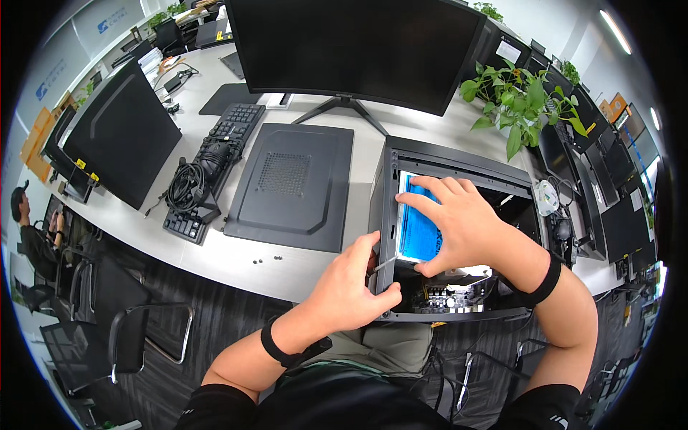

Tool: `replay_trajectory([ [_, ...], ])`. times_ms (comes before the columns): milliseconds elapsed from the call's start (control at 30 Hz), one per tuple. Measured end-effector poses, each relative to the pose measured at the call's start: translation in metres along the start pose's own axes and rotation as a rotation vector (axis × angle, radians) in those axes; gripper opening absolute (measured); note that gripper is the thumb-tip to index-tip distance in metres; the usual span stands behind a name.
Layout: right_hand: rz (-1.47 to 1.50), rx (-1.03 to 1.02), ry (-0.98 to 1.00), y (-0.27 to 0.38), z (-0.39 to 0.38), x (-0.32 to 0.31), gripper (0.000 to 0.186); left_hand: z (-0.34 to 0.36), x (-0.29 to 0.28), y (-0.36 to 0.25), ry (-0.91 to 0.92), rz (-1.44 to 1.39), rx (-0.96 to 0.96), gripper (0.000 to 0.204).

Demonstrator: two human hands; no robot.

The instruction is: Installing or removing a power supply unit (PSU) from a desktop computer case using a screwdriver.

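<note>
Screws (pixel 278 258) lie near the near edge of the desk (pixel 215 254); a nudge could roll them off. The left hand (pixel 350 285) grips what seems a screwdriver (pixel 372 264), which could slip if skewed. Further right, the blue part (pixel 418 231) sits left in the case (pixel 459 153), clasped by the right hand (pixel 466 223); a loosened grip might drop it.
</note>
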State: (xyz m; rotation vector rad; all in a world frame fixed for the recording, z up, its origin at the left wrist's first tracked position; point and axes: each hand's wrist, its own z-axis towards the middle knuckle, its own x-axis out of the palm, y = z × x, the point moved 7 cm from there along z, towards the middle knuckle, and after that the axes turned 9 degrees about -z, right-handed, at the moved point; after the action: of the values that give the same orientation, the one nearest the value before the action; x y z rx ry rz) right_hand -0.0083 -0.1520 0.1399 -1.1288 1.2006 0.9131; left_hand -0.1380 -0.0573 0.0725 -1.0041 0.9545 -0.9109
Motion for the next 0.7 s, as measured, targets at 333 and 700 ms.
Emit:
replay_trajectory([
  [333, 0.027, 0.022, -0.023, -0.004, -0.009, 0.000, 0.091, 0.002, -0.003, -0.001, 0.033, 0.032, 0.009, 0.071],
  [700, 0.027, 0.014, -0.051, -0.014, 0.002, -0.001, 0.111, 0.002, -0.002, 0.002, 0.015, 0.014, -0.035, 0.073],
])
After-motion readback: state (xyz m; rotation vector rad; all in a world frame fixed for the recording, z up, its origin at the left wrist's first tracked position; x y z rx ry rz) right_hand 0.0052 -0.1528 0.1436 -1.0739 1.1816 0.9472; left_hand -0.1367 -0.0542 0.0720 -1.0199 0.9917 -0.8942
